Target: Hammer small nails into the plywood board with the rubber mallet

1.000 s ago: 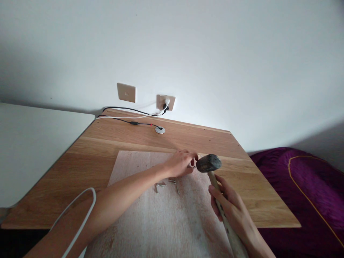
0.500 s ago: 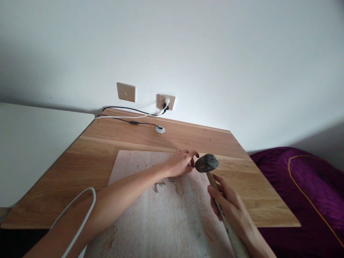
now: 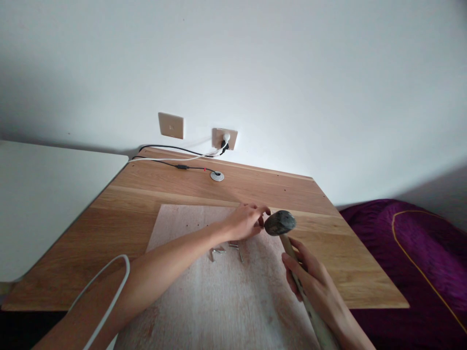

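Note:
My right hand is wrapped around the wooden handle of a hammer, whose dark, worn head is raised over the far right part of a pale wooden board. Close to the left of that head, my left hand rests at the board's far edge with thumb and fingers bent together in a pinch. Whatever sits between those fingertips is too small and hidden to make out. Several loose metal nails lie on the board just below my left hand. Small dark dots run in a row left of my wrist.
The board lies on a wooden desk against a white wall. Black and white cables run along the back to a wall socket. A white panel stands at left, purple fabric at right. A white cord loops over my left forearm.
The hammer head has shifted very slightly left and down. My left hand has stayed in place at the board's far edge.

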The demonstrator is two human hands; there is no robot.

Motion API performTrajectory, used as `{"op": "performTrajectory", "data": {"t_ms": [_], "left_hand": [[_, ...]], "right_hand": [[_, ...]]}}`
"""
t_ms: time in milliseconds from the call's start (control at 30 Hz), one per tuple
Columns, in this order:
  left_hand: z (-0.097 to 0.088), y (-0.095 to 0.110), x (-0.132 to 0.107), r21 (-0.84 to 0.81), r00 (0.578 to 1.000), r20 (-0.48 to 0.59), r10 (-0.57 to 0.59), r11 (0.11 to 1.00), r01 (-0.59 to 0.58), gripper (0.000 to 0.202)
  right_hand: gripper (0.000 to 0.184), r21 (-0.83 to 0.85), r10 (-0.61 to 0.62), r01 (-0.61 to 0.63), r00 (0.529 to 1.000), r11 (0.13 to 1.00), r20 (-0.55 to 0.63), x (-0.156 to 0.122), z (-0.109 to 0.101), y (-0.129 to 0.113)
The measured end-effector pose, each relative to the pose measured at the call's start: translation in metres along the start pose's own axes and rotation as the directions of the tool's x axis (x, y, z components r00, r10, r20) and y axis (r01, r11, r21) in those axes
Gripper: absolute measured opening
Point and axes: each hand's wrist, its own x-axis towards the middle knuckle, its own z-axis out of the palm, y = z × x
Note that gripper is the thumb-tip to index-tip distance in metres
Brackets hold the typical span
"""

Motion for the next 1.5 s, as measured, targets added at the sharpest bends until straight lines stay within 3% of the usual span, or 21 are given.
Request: {"op": "performTrajectory", "data": {"t_ms": [633, 1133, 1500], "left_hand": [[-0.001, 0.001, 0.0, -0.005, 1.0, 0.012, -0.005, 1.0, 0.005, 0.041], [0.003, -0.003, 0.001, -0.015, 1.0, -0.014, 0.003, 1.0, -0.004, 0.042], [0.003, -0.003, 0.001, -0.008, 1.0, -0.025, 0.004, 1.0, -0.004, 0.041]], "right_hand": [[0.066, -0.008, -0.042, 0.042, 0.998, 0.999, -0.036, 0.003, -0.007, 0.002], [0.075, -0.009, -0.026, 0.026, 0.999, 1.0, 0.038, 0.004, -0.007, 0.007], [0.072, -0.026, -0.032, 0.033, 0.999, 0.999, 0.042, 0.004, -0.011, 0.01]]}}
